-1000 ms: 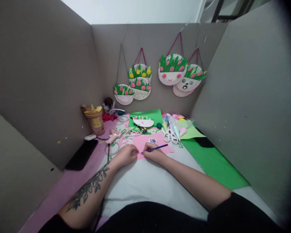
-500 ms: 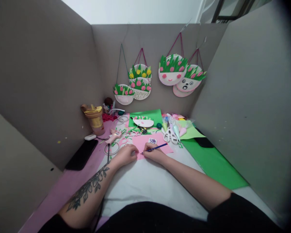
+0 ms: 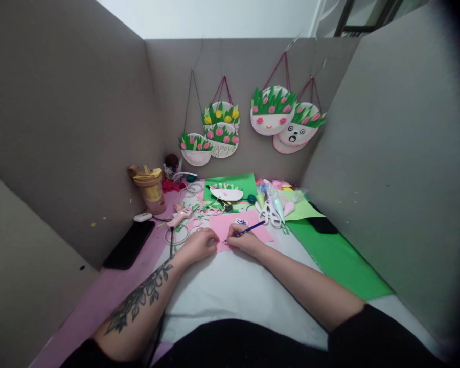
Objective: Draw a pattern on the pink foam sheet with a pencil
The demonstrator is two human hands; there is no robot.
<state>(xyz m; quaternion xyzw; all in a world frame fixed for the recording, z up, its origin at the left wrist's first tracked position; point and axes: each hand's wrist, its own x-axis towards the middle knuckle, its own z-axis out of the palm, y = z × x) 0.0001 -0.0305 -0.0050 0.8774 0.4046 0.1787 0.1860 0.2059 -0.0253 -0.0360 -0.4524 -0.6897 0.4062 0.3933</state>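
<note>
In my right hand is a dark blue pencil, held in a writing grip with its tip down on a sheet of pink paper. My left hand is closed, its fingers curled at the left edge of that paper, pressing on it. A small white card with dark characters lies on the sheet just beyond my right hand, partly covered by it. Any mark under the pencil tip is too small to make out.
White scissors and piping bags lie right of the paper. At left are a pink glue gun, tape rings, a cup and a phone. Behind sits a decorated half plate; plate baskets hang above.
My right hand and the pencil have shifted slightly, the pencil's back end now lower and covering less of its earlier spot. My left hand stays put.
</note>
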